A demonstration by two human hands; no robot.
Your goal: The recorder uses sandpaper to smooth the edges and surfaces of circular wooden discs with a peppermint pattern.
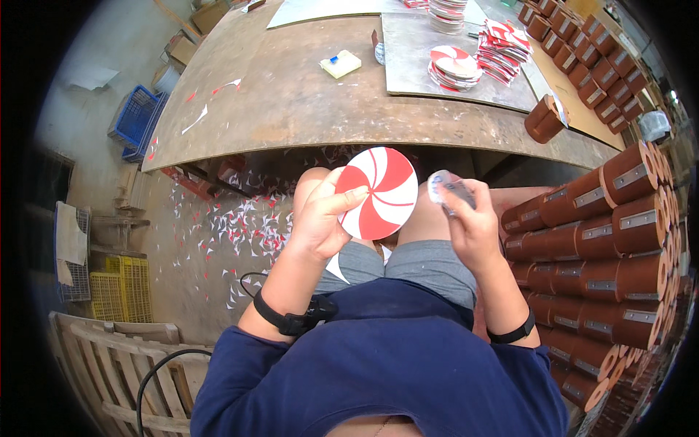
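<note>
My left hand (318, 218) grips a round flat disc (393, 191) with a red and white swirl, its thumb lying across the face near the centre. The disc is held up over my lap, below the table edge. To the right of it, a short gap away, my right hand (473, 227) is closed on a small pale, greyish thing (439, 186). That thing is blurred, so its kind cannot be made out. A white pointed scrap (337, 269) lies on my lap beneath the disc.
Ahead stands a worn wooden table (277, 95) with stacked swirl discs (455, 69), untrimmed swirl pieces (504, 51) and a yellow pad (341, 65). Brown cylinders (601, 237) are piled close on my right. Red and white scraps (247, 226) litter the floor; yellow crates (127, 288) stand left.
</note>
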